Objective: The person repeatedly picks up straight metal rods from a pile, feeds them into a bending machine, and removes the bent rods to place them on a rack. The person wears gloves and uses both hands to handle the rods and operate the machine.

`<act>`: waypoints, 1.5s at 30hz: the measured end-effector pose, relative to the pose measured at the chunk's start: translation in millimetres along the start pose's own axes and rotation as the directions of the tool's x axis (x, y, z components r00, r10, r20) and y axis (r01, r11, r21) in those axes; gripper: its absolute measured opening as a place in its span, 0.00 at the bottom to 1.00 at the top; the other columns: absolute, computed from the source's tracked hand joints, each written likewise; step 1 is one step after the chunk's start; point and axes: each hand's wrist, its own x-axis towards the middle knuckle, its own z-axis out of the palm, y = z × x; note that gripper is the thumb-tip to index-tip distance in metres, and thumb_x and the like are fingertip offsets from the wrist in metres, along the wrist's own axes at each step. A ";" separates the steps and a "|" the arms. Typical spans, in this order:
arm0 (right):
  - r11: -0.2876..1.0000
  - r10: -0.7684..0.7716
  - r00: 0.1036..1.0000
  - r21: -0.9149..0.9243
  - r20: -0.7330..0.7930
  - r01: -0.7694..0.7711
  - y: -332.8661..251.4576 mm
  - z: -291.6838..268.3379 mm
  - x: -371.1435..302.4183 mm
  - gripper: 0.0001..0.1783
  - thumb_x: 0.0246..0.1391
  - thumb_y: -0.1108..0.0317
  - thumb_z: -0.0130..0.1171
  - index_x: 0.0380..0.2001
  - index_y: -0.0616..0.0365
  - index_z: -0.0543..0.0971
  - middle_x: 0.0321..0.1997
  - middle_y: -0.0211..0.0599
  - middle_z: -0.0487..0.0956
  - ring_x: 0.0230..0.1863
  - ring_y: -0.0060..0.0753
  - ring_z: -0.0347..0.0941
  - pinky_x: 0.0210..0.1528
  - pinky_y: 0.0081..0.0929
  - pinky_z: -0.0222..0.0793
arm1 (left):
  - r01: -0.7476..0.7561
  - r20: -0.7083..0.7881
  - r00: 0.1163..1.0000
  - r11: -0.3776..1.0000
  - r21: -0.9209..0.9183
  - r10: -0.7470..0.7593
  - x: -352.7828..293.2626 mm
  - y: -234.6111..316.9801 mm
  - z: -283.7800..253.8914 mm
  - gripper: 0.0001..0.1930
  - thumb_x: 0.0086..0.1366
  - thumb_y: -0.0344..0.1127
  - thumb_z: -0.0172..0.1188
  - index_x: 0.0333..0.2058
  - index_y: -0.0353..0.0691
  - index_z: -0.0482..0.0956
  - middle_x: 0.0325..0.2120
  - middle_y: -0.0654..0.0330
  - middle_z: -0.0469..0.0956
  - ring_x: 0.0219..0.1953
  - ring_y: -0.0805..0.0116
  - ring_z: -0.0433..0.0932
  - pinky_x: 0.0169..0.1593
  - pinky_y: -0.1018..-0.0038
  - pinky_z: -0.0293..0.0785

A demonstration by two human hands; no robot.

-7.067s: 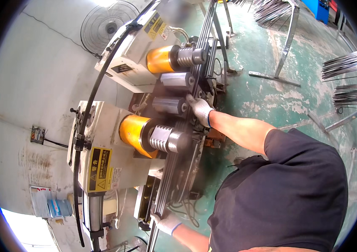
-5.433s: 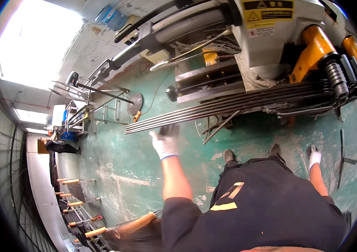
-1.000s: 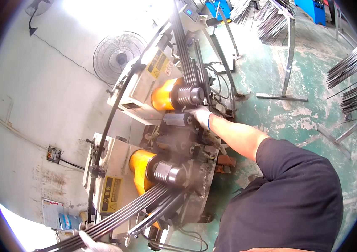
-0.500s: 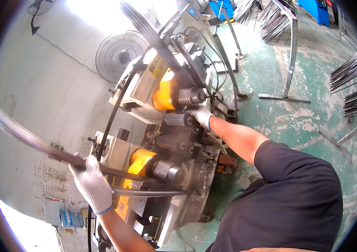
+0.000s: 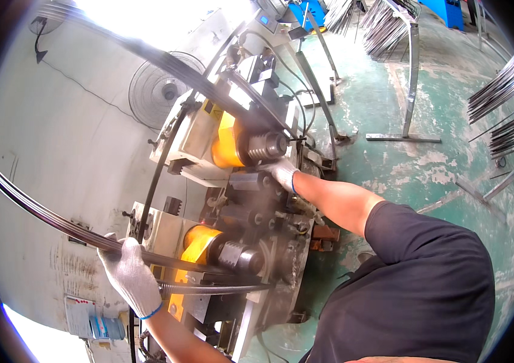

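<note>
Desk: Where is the bundle of dark metal rods (image 5: 172, 262), seen from the hands?

Photographer: A worker's gloved left hand (image 5: 130, 275) is wrapped around it, just off the lower left corner of the machine's lower white housing (image 5: 159, 231). The long axis slants down and right from the hand to the lower ridged roller (image 5: 239, 257); the other way, it curves up and out to the left.

Desk: And the right hand?

Photographer: The right hand (image 5: 281, 174) is at the machine's near edge, just below the upper ridged roller (image 5: 268, 146) and nearer to the upper length of rods (image 5: 166, 63), which slants toward the upper left. Its fingertips are obscured; whether they are closed on anything, I cannot tell. Nor can I tell whether both lengths are one bundle.

Desk: Containers, holders?

Photographer: A pale blue bottle (image 5: 107, 328) is at lower left, contents too small to read. At upper right, a metal stand (image 5: 411, 91) carries a sheaf of thin rods (image 5: 384, 27).
</note>
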 end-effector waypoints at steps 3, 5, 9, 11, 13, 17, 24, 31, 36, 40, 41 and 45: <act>0.993 -0.008 0.997 -0.117 -0.077 -0.002 2.2 2.9 2.7 0.33 0.54 0.65 0.75 0.64 0.57 0.80 0.63 0.42 0.82 0.63 0.41 0.78 0.68 0.38 0.70 | -0.003 -0.009 1.000 1.000 -0.016 0.002 0.9 -1.7 -0.3 0.16 0.70 0.29 0.59 0.55 0.34 0.74 0.39 0.62 0.74 0.41 0.72 0.72 0.53 0.75 0.70; 0.987 -0.033 0.996 -0.159 -0.084 0.020 4.3 1.7 1.6 0.32 0.54 0.63 0.75 0.63 0.56 0.81 0.63 0.42 0.83 0.62 0.41 0.78 0.68 0.38 0.70 | -0.019 -0.019 1.000 0.999 0.031 0.020 -1.0 0.1 0.0 0.16 0.70 0.29 0.60 0.55 0.34 0.74 0.38 0.62 0.75 0.41 0.72 0.73 0.53 0.75 0.70; 0.980 -0.111 0.992 -0.176 -0.066 0.098 -0.2 1.6 -2.7 0.24 0.57 0.64 0.72 0.56 0.58 0.84 0.49 0.37 0.86 0.45 0.32 0.81 0.45 0.33 0.75 | -0.018 -0.010 1.000 1.000 0.022 0.018 -2.5 4.4 3.3 0.16 0.70 0.30 0.60 0.54 0.34 0.74 0.38 0.61 0.75 0.41 0.71 0.73 0.53 0.74 0.70; 0.991 -0.111 0.993 -0.082 -0.039 0.108 -5.2 4.2 -10.4 0.20 0.58 0.65 0.72 0.52 0.60 0.85 0.45 0.35 0.87 0.40 0.28 0.82 0.38 0.31 0.78 | -0.012 -0.011 1.000 1.000 0.019 0.013 -1.9 4.1 1.8 0.16 0.70 0.30 0.60 0.54 0.33 0.74 0.38 0.61 0.75 0.41 0.71 0.73 0.53 0.74 0.71; 0.999 -0.038 0.999 -0.019 -0.002 0.038 -10.2 6.1 -15.8 0.20 0.58 0.65 0.72 0.53 0.60 0.86 0.47 0.35 0.87 0.45 0.27 0.81 0.46 0.29 0.77 | -0.013 -0.021 1.000 0.999 0.035 0.013 -1.2 2.4 0.4 0.16 0.70 0.30 0.59 0.54 0.33 0.73 0.38 0.61 0.75 0.41 0.71 0.73 0.53 0.73 0.71; 0.995 -0.068 0.998 -0.073 -0.001 0.067 -13.5 1.5 -12.3 0.20 0.59 0.65 0.71 0.53 0.61 0.86 0.49 0.38 0.87 0.45 0.31 0.82 0.45 0.33 0.78 | 0.001 -0.032 0.999 0.998 0.057 0.001 0.2 8.0 3.9 0.17 0.70 0.31 0.60 0.54 0.31 0.73 0.38 0.59 0.76 0.40 0.70 0.74 0.54 0.74 0.71; 0.998 -0.015 1.000 -0.068 -0.006 0.015 -16.9 6.5 -15.9 0.22 0.59 0.63 0.71 0.54 0.61 0.86 0.48 0.37 0.87 0.46 0.30 0.80 0.48 0.33 0.77 | 0.040 -0.080 0.996 0.999 -0.008 -0.041 18.0 21.6 -2.2 0.18 0.70 0.31 0.65 0.55 0.30 0.75 0.38 0.58 0.77 0.38 0.69 0.77 0.48 0.73 0.75; 0.992 -0.028 1.000 -0.122 -0.001 0.028 -16.5 3.5 -16.7 0.22 0.59 0.61 0.70 0.53 0.61 0.86 0.48 0.37 0.87 0.47 0.30 0.81 0.48 0.33 0.77 | 0.029 -0.155 0.988 1.000 -0.006 -0.029 38.3 50.1 -0.2 0.12 0.73 0.36 0.63 0.48 0.35 0.80 0.36 0.60 0.79 0.37 0.69 0.79 0.46 0.71 0.77; 0.996 -0.051 0.998 -0.068 0.034 0.053 1.8 -4.7 0.6 0.20 0.61 0.65 0.69 0.54 0.62 0.85 0.50 0.39 0.87 0.46 0.31 0.82 0.48 0.33 0.78 | 0.066 -0.196 0.978 0.997 -0.039 -0.072 37.7 47.7 1.4 0.14 0.72 0.36 0.62 0.51 0.33 0.79 0.36 0.59 0.80 0.37 0.68 0.79 0.45 0.71 0.77; 0.993 -0.070 0.997 -0.099 0.016 0.071 2.1 0.5 1.5 0.20 0.61 0.67 0.69 0.54 0.62 0.85 0.49 0.39 0.87 0.45 0.32 0.83 0.48 0.32 0.79 | 0.088 -0.178 0.980 0.996 -0.007 -0.088 37.6 29.9 -22.2 0.15 0.72 0.33 0.61 0.54 0.34 0.78 0.34 0.60 0.79 0.36 0.70 0.79 0.43 0.71 0.76; 0.993 -0.066 0.998 -0.101 0.011 0.067 6.0 -2.2 6.2 0.19 0.61 0.67 0.69 0.54 0.62 0.85 0.49 0.39 0.87 0.45 0.31 0.83 0.47 0.31 0.79 | 0.099 -0.170 0.981 0.995 0.008 -0.096 36.9 29.8 -22.8 0.15 0.72 0.32 0.61 0.54 0.34 0.78 0.34 0.60 0.78 0.36 0.70 0.79 0.43 0.71 0.76; 0.988 -0.052 0.998 -0.149 -0.026 0.048 22.3 -10.8 9.9 0.17 0.62 0.66 0.67 0.52 0.63 0.86 0.46 0.37 0.87 0.43 0.29 0.82 0.44 0.31 0.78 | 0.135 -0.122 0.985 0.988 0.074 -0.126 12.1 27.9 -18.2 0.15 0.71 0.29 0.60 0.55 0.34 0.78 0.36 0.59 0.78 0.37 0.69 0.79 0.46 0.71 0.77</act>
